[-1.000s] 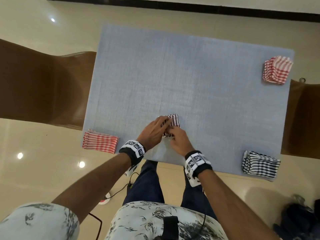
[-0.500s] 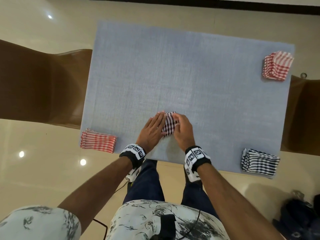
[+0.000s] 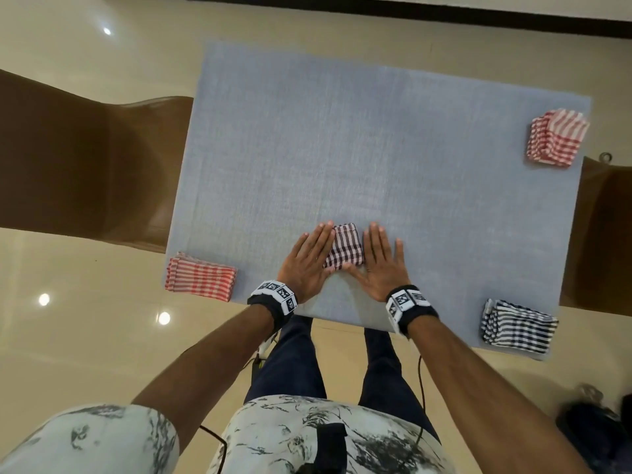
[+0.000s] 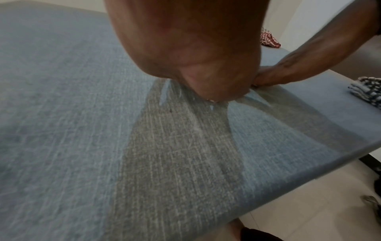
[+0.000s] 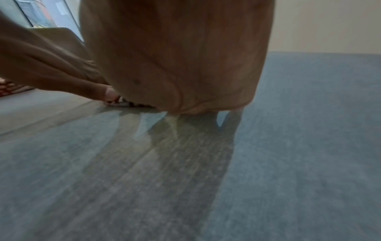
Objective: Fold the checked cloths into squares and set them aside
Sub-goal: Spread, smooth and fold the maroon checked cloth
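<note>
A small folded dark-red checked cloth (image 3: 344, 247) lies on the blue-grey table (image 3: 342, 148) near its front edge. My left hand (image 3: 307, 260) lies flat with straight fingers along the cloth's left side, overlapping its edge. My right hand (image 3: 383, 260) lies flat along its right side, thumb touching the cloth's near corner. In the right wrist view only a strip of the cloth (image 5: 125, 103) shows under the palm. The left wrist view shows my palm (image 4: 185, 48) on the table; the cloth is hidden there.
Folded red checked cloths lie at the front left corner (image 3: 200, 277) and the far right corner (image 3: 555, 138). A stack of dark blue checked cloths (image 3: 518, 326) sits at the front right corner. Brown chairs stand left (image 3: 85, 159) and right (image 3: 602, 234) of the table.
Both hands have gone from curled over the cloth to flat, and have spread apart to either side of it. More of the folded cloth now shows between them.
</note>
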Motion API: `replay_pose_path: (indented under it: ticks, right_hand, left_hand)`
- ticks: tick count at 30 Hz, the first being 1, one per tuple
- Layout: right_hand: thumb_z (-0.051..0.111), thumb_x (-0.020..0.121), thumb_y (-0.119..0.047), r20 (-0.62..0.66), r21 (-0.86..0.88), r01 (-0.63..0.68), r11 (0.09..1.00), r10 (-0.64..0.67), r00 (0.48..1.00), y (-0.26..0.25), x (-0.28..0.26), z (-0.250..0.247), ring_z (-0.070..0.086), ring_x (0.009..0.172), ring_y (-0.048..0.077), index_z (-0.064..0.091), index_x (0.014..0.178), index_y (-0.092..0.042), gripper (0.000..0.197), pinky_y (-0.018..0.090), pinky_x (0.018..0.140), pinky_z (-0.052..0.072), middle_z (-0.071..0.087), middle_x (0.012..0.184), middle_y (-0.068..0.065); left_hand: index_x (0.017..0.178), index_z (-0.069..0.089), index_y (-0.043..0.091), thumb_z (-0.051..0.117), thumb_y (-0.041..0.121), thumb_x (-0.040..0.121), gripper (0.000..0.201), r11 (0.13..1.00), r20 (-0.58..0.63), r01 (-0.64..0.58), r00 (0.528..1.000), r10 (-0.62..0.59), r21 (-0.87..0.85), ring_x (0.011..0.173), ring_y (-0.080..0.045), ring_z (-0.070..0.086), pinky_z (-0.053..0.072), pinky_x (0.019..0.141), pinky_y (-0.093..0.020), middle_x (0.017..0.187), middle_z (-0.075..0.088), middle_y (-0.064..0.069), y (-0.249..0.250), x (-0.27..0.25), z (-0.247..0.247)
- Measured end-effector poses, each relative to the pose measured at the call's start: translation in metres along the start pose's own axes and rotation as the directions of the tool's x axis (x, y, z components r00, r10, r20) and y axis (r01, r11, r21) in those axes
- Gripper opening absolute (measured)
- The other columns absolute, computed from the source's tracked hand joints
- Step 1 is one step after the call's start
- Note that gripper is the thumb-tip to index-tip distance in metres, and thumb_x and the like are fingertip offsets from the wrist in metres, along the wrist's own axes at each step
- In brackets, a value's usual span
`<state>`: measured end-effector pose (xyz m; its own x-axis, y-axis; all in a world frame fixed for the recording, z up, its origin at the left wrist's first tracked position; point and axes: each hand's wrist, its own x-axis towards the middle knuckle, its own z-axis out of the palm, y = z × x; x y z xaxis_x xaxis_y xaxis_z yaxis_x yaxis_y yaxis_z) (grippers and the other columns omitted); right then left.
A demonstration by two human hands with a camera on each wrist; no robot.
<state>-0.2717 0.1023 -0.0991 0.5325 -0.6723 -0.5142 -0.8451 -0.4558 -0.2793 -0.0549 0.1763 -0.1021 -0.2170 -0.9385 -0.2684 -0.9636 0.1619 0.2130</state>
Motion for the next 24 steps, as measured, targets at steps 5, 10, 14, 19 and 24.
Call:
replay_pose_path:
  ticks: [5, 10, 14, 19, 24]
  right_hand:
    - [0.045, 0.100, -0.059, -0.035, 0.183, -0.060, 0.981, 0.068, 0.997, -0.005, -0.004, -0.026, -0.003, 0.158, 0.033, 0.008, 0.160, 0.001, 0.092, 0.046, 0.126, 0.008, -0.006, 0.170, 0.020]
    - [0.068, 0.095, -0.026, -0.124, 0.586, -0.139, 0.799, 0.257, 0.958, -0.049, 0.008, -0.030, 0.052, 0.126, 0.024, 0.043, 0.145, -0.008, 0.058, 0.032, 0.105, 0.044, 0.050, 0.140, 0.012]
    - [0.078, 0.087, -0.025, 0.045, 0.728, -0.302, 0.615, 0.398, 0.916, -0.053, 0.030, -0.034, 0.069, 0.100, 0.025, 0.063, 0.122, -0.006, 0.042, 0.027, 0.076, 0.053, 0.071, 0.112, 0.009]
    - [0.078, 0.086, -0.018, 0.081, 0.749, -0.245, 0.615, 0.282, 0.956, -0.057, 0.042, -0.055, 0.071, 0.089, 0.019, 0.071, 0.110, -0.009, 0.026, 0.018, 0.065, 0.051, 0.074, 0.099, 0.004]
    - [0.076, 0.090, -0.018, 0.115, 0.901, -0.158, 0.404, 0.128, 0.985, -0.068, 0.058, -0.095, 0.071, 0.106, 0.015, 0.065, 0.129, -0.013, 0.041, 0.032, 0.092, 0.059, 0.073, 0.118, 0.001]
  left_hand:
    - [0.163, 0.001, 0.004, 0.026, 0.053, 0.107, 0.079, 1.000, 0.024, 0.027, 0.999, -0.027, 0.002, 0.160, -0.029, -0.006, 0.016, 0.127, -0.052, 0.172, -0.009, -0.015, 0.004, 0.000, 0.003]
    - [0.163, 0.002, 0.005, 0.034, 0.048, 0.107, 0.078, 0.999, 0.020, 0.020, 1.000, -0.019, -0.044, 0.160, -0.029, -0.004, 0.017, 0.127, -0.051, 0.172, -0.007, -0.014, 0.003, -0.002, -0.001]
    - [0.164, 0.003, 0.006, 0.036, 0.031, 0.106, 0.071, 0.963, 0.010, -0.026, 1.000, 0.030, -0.270, 0.160, -0.027, 0.000, 0.017, 0.129, -0.050, 0.172, 0.000, -0.014, -0.004, -0.001, -0.013]
    - [0.161, 0.014, 0.001, 0.052, 0.030, 0.106, 0.072, 0.708, -0.004, 0.160, 0.975, -0.224, -0.688, 0.155, -0.029, 0.023, 0.023, 0.127, -0.044, 0.167, 0.021, -0.018, -0.015, 0.001, -0.027]
    - [0.154, 0.031, 0.014, 0.071, 0.039, 0.095, 0.076, 0.142, 0.225, 0.314, 0.871, -0.437, -0.939, 0.124, -0.015, 0.062, 0.055, 0.100, -0.029, 0.141, 0.057, -0.005, -0.040, 0.016, -0.063]
